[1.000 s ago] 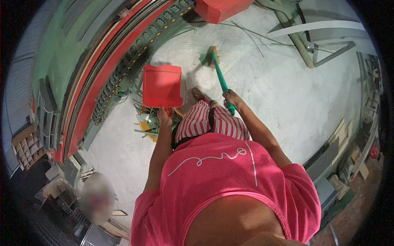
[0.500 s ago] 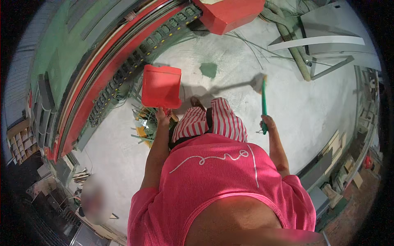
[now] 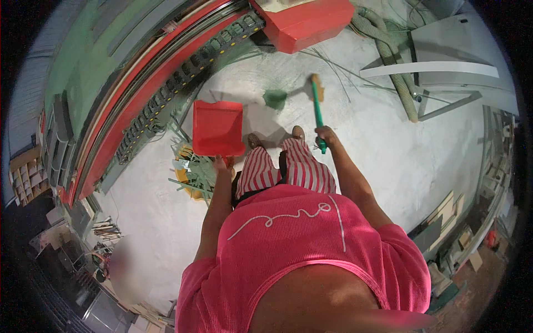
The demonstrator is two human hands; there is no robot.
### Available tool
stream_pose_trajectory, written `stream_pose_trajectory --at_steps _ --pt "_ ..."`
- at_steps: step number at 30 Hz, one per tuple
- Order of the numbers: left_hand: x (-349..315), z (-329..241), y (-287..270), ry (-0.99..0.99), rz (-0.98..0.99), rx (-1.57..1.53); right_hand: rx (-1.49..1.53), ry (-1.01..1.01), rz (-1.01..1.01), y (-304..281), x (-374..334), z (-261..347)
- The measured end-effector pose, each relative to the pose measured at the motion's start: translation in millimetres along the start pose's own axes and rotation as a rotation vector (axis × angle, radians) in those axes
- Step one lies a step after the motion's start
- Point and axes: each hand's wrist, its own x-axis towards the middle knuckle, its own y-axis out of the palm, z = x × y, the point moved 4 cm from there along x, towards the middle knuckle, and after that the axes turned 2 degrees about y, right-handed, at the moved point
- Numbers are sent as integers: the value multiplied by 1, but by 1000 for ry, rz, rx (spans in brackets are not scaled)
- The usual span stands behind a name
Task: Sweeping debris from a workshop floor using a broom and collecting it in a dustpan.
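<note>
A red dustpan hangs out in front on the left, its handle gripped by my left hand. My right hand is closed round the green handle of a hand brush, whose tan bristles are at the far end. The brush points away from me over the pale floor, near a patch of green dust. Beside my left forearm, a yellow bin is stuffed with green-grey strips. Whether the brush touches the floor I cannot tell.
A long red machine with a cable chain curves along the left. Ahead stands a red machine housing. Thin strips lie on the floor near a ribbed hose and a metal frame. Boards lean at the right.
My right hand has swung the brush leftward, toward the green patch. The dustpan sits slightly nearer to me, still in my left hand. Both shoes now show.
</note>
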Motion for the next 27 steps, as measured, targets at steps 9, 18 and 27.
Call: stream_pose_trajectory --at_steps 9,18,27 --pt "-25 49 25 36 13 -228 473 658 259 -76 -10 25" --pt "-59 100 33 200 -98 -512 109 628 89 -123 -22 -62" --pt "-116 163 -28 145 -331 -679 -330 896 259 -38 121 -111"
